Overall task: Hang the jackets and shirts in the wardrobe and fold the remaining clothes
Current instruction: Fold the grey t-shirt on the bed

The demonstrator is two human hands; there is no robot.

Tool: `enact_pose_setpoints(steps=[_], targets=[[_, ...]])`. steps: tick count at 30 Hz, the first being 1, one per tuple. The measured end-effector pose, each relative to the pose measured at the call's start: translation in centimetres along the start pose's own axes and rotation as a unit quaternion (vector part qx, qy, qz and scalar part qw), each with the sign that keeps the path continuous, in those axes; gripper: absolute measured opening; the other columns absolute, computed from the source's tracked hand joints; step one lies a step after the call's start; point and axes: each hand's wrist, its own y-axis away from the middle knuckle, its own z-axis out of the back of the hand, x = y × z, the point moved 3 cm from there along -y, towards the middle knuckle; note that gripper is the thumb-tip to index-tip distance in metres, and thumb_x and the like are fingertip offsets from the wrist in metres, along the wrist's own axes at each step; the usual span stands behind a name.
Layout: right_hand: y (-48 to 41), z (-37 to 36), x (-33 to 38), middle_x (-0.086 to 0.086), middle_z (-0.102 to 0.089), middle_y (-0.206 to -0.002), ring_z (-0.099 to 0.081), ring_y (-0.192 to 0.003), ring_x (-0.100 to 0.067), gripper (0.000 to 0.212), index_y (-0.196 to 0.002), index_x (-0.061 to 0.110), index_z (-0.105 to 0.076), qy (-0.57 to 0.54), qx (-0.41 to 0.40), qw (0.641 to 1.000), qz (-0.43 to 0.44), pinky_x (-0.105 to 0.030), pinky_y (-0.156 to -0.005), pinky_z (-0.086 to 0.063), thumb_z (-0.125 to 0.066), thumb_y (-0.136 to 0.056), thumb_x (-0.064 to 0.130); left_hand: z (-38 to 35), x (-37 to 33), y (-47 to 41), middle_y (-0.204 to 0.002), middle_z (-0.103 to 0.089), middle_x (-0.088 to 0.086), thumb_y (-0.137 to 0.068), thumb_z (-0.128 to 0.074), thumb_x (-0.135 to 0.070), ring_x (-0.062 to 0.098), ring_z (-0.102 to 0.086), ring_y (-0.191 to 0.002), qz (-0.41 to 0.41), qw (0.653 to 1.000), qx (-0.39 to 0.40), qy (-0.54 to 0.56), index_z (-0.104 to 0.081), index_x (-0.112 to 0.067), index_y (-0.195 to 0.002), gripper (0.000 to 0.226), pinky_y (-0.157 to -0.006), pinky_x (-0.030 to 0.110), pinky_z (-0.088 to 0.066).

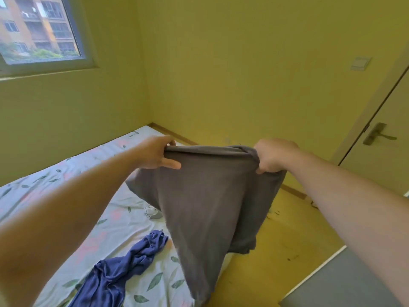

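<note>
A grey garment [208,202] hangs in the air over the bed's edge, held up by its top edge between both hands. My left hand [155,155] pinches the left end of that edge, thumb in front. My right hand [274,155] grips the right end in a fist, with cloth bunched under it. The garment's lower part falls in a long fold toward the bed corner. A crumpled blue garment [124,269] lies on the bed [66,173] below my left arm.
The bed has a white sheet with a leaf print and fills the left half. A small white object [152,212] lies on it behind the grey cloth. Yellow floor [276,247] runs to the right, with a closed door [380,138] and a grey surface [345,282] at bottom right.
</note>
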Motion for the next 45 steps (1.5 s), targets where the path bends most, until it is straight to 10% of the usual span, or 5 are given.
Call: enact_pose_setpoints(steps=[5, 17, 25, 38, 45], targets=[[-1.0, 1.1, -2.8, 0.003, -0.050, -0.076, -0.051, -0.075, -0.028, 0.014, -0.091, 0.028, -0.055, 0.028, -0.131, 0.990, -0.039, -0.032, -0.060, -0.037, -0.063, -0.091, 0.040, 4.6, -2.6, -1.6, -0.101, -0.067, 0.001, -0.083, -0.076, -0.042, 0.032, -0.065, -0.091, -0.019, 0.967, -0.105, -0.230, -0.061, -0.028, -0.102, 0.028, -0.067, 0.036, -0.051], [-0.9, 2.0, -5.3, 0.002, -0.054, -0.081, -0.056, -0.077, -0.030, 0.001, -0.088, 0.026, -0.057, -0.017, -0.159, 0.985, -0.064, -0.030, -0.057, -0.035, -0.057, -0.089, 0.026, 7.0, -2.8, -2.6, -0.077, -0.050, 0.003, -0.080, -0.051, -0.002, 0.033, -0.056, -0.075, 0.081, 0.949, -0.150, -0.265, -0.065, -0.019, -0.089, 0.024, -0.061, 0.034, -0.042], [-0.3, -1.0, -4.6, -0.003, -0.070, -0.105, -0.066, -0.095, -0.026, 0.025, -0.108, 0.017, -0.067, -0.087, 0.099, 0.991, 0.037, -0.038, -0.081, -0.055, -0.078, -0.086, 0.025, 2.6, -1.7, -2.4, -0.084, -0.063, 0.001, -0.090, -0.051, -0.007, 0.026, -0.060, -0.082, 0.024, 0.959, 0.101, -0.264, -0.063, -0.019, -0.088, 0.017, -0.071, 0.033, -0.049], [-0.4, -7.7, -4.9, -0.013, -0.072, -0.122, -0.071, -0.108, -0.031, 0.046, -0.129, 0.009, -0.066, -0.261, 0.545, 0.797, 0.014, -0.047, -0.087, -0.059, -0.080, -0.085, 0.011, -3.8, -2.6, -2.5, -0.128, -0.065, 0.009, -0.089, -0.074, -0.015, 0.025, -0.060, -0.107, 0.083, 0.838, 0.371, -0.392, -0.063, -0.011, -0.130, 0.042, -0.088, 0.028, -0.042], [-10.9, -10.5, -4.2, -0.005, -0.075, -0.098, -0.074, -0.089, -0.026, 0.026, -0.102, 0.016, -0.074, -0.190, 0.306, 0.933, 0.002, -0.042, -0.076, -0.063, -0.083, -0.080, 0.026, -7.3, 3.0, -9.8, -0.110, -0.068, 0.009, -0.095, -0.050, -0.005, 0.027, -0.062, -0.095, 0.124, 0.887, 0.304, -0.325, -0.069, -0.008, -0.115, 0.027, -0.081, 0.031, -0.050]])
